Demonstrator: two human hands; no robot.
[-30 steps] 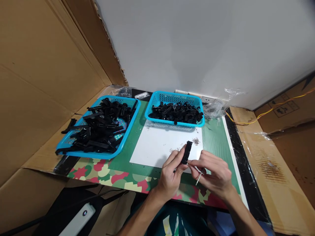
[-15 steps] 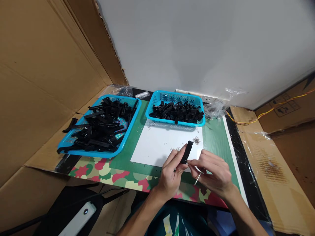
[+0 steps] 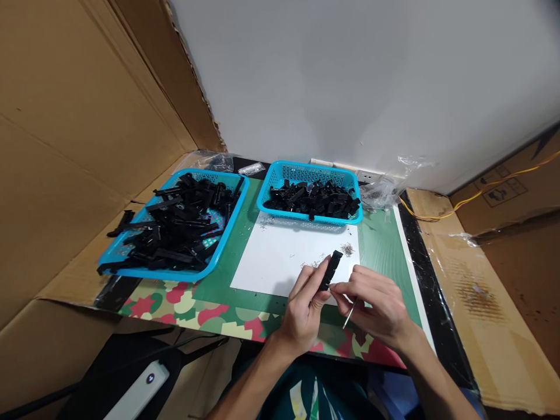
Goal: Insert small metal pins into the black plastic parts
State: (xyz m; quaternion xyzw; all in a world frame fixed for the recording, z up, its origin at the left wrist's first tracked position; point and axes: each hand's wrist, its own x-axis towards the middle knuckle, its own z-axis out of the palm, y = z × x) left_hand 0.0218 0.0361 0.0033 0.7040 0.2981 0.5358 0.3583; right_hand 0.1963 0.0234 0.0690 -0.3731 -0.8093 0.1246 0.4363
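My left hand (image 3: 304,306) is closed around a black plastic part (image 3: 331,270), which is tilted with its top leaning right. At the part's lower end, the fingertips of my right hand (image 3: 374,297) are pinched together. A thin metal rod (image 3: 350,313) sticks out below the right fingers, held in that hand. Anything tiny between the right fingertips is too small to make out. Small metal pieces (image 3: 347,249) lie in a little pile on the white sheet (image 3: 266,256), and more are scattered just behind my left hand.
A blue basket (image 3: 227,239) of long black parts stands at the left. Another blue basket (image 3: 315,219) with short black pieces is at the back. Plastic bags (image 3: 378,195), cardboard walls (image 3: 87,116) and a yellow-red wire (image 3: 470,201) border the table.
The view has shifted slightly. Both hands keep nearly the same hold at the black part, with my right hand a touch further left.
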